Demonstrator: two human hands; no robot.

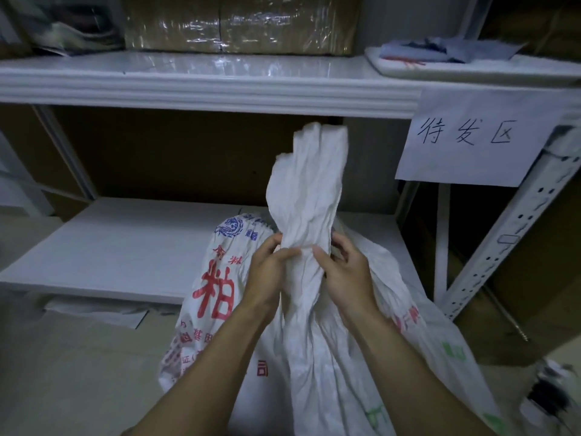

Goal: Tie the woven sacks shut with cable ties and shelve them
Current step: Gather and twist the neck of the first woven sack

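A white woven sack [220, 297] with red and blue printing stands on the floor in front of a white shelving unit. Its mouth is gathered into a twisted neck [306, 196] that rises upright above my hands. My left hand [267, 265] grips the neck from the left, fingers curled round the bunched fabric. My right hand [344, 272] grips the same neck from the right, just beside the left. No cable tie shows in this view.
The lower shelf board [125, 243] lies behind the sack. An upper shelf [204, 86] carries a taped cardboard box [239, 23] and a tray of cloth [440, 61]. A paper sign [468, 136] hangs at right by a perforated upright [509, 240].
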